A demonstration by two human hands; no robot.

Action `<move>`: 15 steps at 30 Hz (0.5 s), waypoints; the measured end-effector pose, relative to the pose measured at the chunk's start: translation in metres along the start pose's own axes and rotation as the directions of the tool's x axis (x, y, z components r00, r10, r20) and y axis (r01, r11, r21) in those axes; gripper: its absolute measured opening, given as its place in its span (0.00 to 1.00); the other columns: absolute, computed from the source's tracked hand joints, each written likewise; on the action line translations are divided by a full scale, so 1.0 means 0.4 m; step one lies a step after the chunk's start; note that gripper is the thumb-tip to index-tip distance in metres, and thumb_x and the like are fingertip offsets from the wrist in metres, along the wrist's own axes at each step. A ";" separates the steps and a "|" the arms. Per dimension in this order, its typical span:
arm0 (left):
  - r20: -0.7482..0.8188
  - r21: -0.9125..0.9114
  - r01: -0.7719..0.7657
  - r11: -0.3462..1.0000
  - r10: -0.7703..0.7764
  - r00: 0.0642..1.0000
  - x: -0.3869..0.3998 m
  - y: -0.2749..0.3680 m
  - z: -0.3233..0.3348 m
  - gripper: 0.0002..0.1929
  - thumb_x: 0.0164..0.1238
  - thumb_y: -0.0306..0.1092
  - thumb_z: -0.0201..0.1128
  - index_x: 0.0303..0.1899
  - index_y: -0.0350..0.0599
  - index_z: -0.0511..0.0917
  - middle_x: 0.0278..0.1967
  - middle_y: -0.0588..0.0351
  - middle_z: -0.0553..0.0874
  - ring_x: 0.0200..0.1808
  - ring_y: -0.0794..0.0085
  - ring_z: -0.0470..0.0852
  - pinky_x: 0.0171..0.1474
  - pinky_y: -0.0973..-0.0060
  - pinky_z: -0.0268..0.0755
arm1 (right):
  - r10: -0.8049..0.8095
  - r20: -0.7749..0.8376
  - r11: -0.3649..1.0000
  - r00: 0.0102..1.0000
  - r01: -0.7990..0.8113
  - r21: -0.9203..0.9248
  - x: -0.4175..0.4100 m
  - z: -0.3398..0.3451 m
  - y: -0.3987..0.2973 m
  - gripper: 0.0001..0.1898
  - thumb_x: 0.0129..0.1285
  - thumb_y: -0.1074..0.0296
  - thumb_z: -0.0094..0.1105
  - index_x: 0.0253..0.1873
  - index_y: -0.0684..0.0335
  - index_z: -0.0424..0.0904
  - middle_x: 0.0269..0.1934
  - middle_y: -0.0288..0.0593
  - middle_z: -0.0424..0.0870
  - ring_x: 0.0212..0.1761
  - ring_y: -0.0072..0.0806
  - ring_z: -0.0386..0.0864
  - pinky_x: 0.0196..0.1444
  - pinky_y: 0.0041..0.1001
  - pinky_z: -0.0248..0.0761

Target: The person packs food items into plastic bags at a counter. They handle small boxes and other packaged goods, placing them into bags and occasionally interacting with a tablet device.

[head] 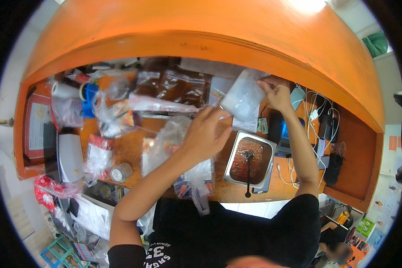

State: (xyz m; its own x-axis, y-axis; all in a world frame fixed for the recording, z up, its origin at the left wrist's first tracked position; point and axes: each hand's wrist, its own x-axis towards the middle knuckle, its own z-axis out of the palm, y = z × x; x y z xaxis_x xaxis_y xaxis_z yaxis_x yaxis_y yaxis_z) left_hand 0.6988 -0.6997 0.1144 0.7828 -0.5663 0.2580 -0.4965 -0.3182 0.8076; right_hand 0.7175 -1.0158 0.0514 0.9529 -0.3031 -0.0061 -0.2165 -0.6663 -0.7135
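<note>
My right hand [274, 92] pinches the upper right edge of a stack of clear plastic bags [244, 95]. My left hand [207, 132] is at the lower left edge of those bags, its fingers bent; whether it grips them is unclear. Below them on the wooden counter [227, 196] stands a steel food pan [232, 157] of chunky red sauce [254, 147], with a black-handled ladle [248, 177] in it. Beneath my left forearm lie filled, knotted plastic bags [204, 174]. A printed paper [249, 123] lies behind the pan.
Left on the counter are a drink can [121, 172], more bagged packs [100, 154], a blue tape dispenser [89, 100] and a plastic roll [63, 89]. Large brown-filled bags [181, 87] lie at the back. White cables [316, 124] and an electronic device [284, 144] are right. An orange shelf edge [201, 43] overhangs.
</note>
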 end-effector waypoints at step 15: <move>0.169 0.426 0.041 0.904 -0.124 0.978 0.194 -0.236 0.411 0.28 0.66 0.48 0.66 0.57 0.37 0.70 0.48 0.41 0.82 0.54 0.49 0.79 0.57 0.51 0.68 | -0.105 0.156 0.977 0.982 0.072 0.202 -0.011 0.126 0.261 0.06 0.61 0.73 0.67 0.42 0.61 0.89 0.37 0.46 0.87 0.37 0.33 0.84 0.42 0.33 0.77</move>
State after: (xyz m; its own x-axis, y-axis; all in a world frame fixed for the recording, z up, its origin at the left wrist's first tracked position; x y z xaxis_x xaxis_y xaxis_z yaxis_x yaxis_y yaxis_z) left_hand 0.7447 -0.8386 -0.0290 0.7636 -0.6426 0.0626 -0.5763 -0.6347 0.5148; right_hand 0.7014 -1.0500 -0.0584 0.9917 -0.1216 -0.0406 -0.0999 -0.5350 -0.8389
